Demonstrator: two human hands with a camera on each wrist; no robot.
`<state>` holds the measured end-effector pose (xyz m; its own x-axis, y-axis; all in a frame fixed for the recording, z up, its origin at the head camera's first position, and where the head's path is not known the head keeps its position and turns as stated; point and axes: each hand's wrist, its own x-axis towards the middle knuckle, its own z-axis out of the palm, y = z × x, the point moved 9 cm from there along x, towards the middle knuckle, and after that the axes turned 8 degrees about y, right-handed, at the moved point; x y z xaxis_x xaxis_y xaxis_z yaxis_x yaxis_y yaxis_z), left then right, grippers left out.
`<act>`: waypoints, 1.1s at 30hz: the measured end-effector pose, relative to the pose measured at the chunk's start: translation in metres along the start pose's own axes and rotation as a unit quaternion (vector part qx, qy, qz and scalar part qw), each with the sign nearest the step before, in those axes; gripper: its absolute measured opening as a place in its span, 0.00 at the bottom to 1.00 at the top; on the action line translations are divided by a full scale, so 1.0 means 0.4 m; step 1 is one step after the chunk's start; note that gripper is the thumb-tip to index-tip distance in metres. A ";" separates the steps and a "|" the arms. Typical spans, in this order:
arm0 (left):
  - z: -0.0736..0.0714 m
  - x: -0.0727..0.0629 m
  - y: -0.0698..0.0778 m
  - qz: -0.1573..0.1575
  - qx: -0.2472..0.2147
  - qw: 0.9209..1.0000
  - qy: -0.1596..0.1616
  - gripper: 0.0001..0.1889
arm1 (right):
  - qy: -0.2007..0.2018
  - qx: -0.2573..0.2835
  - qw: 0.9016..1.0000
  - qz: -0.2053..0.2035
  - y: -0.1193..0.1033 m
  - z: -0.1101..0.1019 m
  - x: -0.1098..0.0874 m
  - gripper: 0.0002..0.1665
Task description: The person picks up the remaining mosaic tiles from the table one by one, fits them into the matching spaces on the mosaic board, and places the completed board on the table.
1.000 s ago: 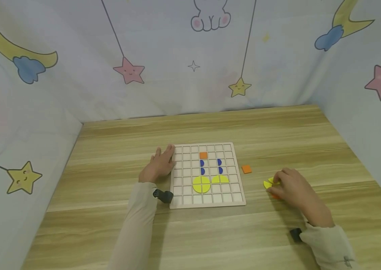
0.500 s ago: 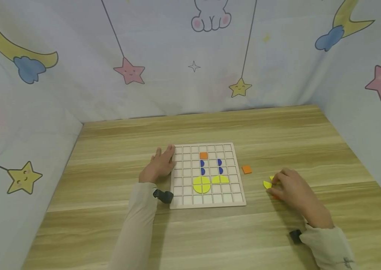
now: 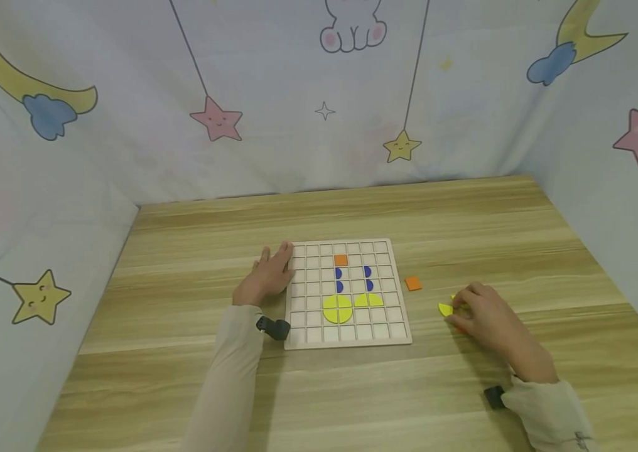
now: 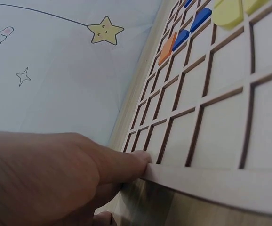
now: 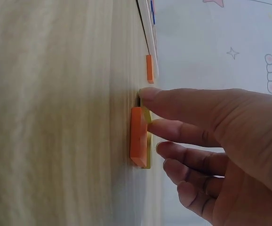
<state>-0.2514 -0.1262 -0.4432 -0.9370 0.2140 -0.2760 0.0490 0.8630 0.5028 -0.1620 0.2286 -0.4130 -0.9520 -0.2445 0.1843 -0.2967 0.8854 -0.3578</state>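
In the head view my left hand rests at the left edge of a wooden grid board; in the left wrist view a fingertip touches its rim. My right hand, right of the board, pinches a yellow quarter-circle tile between thumb and forefinger, low over the table. More yellow shows behind those fingers, partly hidden. Below them an orange tile lies close by in the right wrist view. Set in the board are an orange square, several blue half-circles and several yellow quarter-circles.
A loose orange square lies on the wood-grain table, between the board and my right hand. White curtains printed with stars and moons enclose the table at the back and sides.
The yellow quarter-circle at my right fingertips has shifted slightly left and turned a little. My left hand and the board stay where they were.
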 end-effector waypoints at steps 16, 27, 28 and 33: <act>0.004 0.003 -0.003 0.001 0.000 1.000 -0.001 0.33 | 0.009 0.018 1.000 -0.011 -0.033 -0.011 0.035 0.13; 0.003 0.001 -0.002 -0.001 0.003 1.000 0.000 0.33 | 0.047 0.037 0.996 -0.066 -0.112 -0.017 0.073 0.11; 0.002 0.001 -0.001 -0.001 0.003 1.000 0.000 0.33 | 0.045 0.034 0.996 -0.064 -0.117 -0.015 0.077 0.11; 0.001 -0.001 -0.001 -0.002 0.001 1.000 0.000 0.33 | 0.034 0.020 0.997 -0.060 -0.138 -0.002 0.092 0.12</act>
<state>-0.2510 -0.1263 -0.4435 -0.9369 0.2114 -0.2784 0.0462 0.8643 0.5008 -0.1807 0.1711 -0.3856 -0.9023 -0.3189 0.2901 -0.4125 0.8343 -0.3657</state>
